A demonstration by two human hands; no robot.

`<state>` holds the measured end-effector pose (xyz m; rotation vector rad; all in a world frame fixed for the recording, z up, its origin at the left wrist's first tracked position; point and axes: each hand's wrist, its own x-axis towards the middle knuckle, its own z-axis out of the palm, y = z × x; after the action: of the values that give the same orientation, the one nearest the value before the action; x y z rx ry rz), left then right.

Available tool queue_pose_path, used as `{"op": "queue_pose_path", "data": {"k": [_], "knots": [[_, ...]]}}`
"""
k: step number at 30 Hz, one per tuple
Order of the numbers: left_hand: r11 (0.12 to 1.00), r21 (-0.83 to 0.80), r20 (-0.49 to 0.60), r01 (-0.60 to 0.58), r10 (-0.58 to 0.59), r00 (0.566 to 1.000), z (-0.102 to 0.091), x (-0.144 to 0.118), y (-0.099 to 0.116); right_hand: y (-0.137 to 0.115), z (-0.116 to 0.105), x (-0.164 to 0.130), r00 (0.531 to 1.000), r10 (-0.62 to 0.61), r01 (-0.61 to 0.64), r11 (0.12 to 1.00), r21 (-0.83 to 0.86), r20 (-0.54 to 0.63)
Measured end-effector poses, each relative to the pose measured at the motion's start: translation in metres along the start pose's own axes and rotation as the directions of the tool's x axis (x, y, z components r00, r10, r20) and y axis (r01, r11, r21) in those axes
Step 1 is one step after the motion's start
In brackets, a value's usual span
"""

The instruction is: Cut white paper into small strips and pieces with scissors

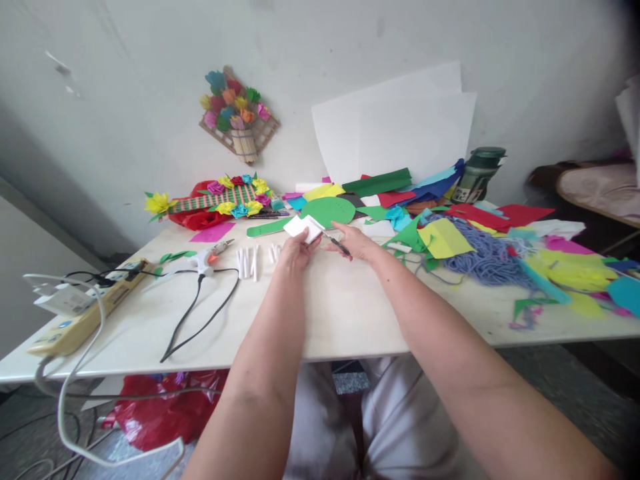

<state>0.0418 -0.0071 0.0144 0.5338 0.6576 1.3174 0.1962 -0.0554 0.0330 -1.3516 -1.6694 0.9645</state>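
Left hand: your left hand (295, 252) is closed in a pinch on the white paper piece (303, 228), lifting it clear of the desk (350, 320) so the blades can reach its edge.
Right hand: your right hand (356, 243) is wrapped shut around the scissors (334, 243), tips pointing at the paper just beside your left fingers.
Left of your hands: small white paper rolls (253, 260) lie in a row, with the glue gun (213, 257) beyond them, both within reach.
Right of your hands: blue yarn (487, 257) and coloured paper scraps (443, 238) are pushed aside.
Beyond your hands: a green paper cutout (325, 212) lies flat; white sheets (395, 130) lean on the wall.
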Motion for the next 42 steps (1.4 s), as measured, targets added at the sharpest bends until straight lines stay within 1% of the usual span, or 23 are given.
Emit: {"op": "queue_pose_path", "data": {"k": [3,6,8,12,17,20,23,33,42], "knots": [[0.999,-0.035,-0.025,-0.019,0.018,1.000,0.001,0.001,-0.001,0.003,0.002,0.002,1.000,-0.021,0.021,1.000,-0.010,-0.009],[0.993,-0.066,-0.064,-0.098,0.094,0.994,0.000,0.004,-0.001,0.004,0.004,0.003,0.999,-0.028,0.027,0.999,-0.025,-0.020],[0.989,-0.076,-0.086,-0.127,0.120,0.989,0.000,0.005,-0.001,0.004,0.006,0.003,1.000,-0.022,0.022,0.999,-0.027,-0.021],[0.994,-0.059,-0.105,-0.094,0.087,0.991,0.001,0.004,0.001,0.002,0.007,0.000,1.000,-0.006,0.006,1.000,0.005,-0.009],[0.998,-0.045,-0.080,-0.043,0.039,0.996,0.005,-0.001,0.001,-0.003,0.004,-0.006,0.999,0.044,-0.045,0.997,0.061,0.021],[0.999,-0.031,-0.054,-0.038,0.037,0.998,0.006,-0.001,-0.002,-0.004,0.002,-0.008,0.996,0.073,-0.078,0.992,0.096,0.051],[0.998,-0.026,-0.036,-0.050,0.049,0.998,0.006,-0.001,-0.005,-0.004,0.002,-0.009,0.994,0.095,-0.101,0.989,0.111,0.058],[0.997,-0.060,-0.063,-0.037,0.033,0.997,0.005,0.002,-0.003,0.003,0.005,-0.002,0.999,0.047,-0.048,0.994,0.096,0.007],[0.999,-0.041,-0.094,-0.035,0.031,0.995,0.005,0.002,-0.001,-0.002,0.007,-0.002,0.999,0.027,-0.026,0.998,0.062,-0.022]]}}
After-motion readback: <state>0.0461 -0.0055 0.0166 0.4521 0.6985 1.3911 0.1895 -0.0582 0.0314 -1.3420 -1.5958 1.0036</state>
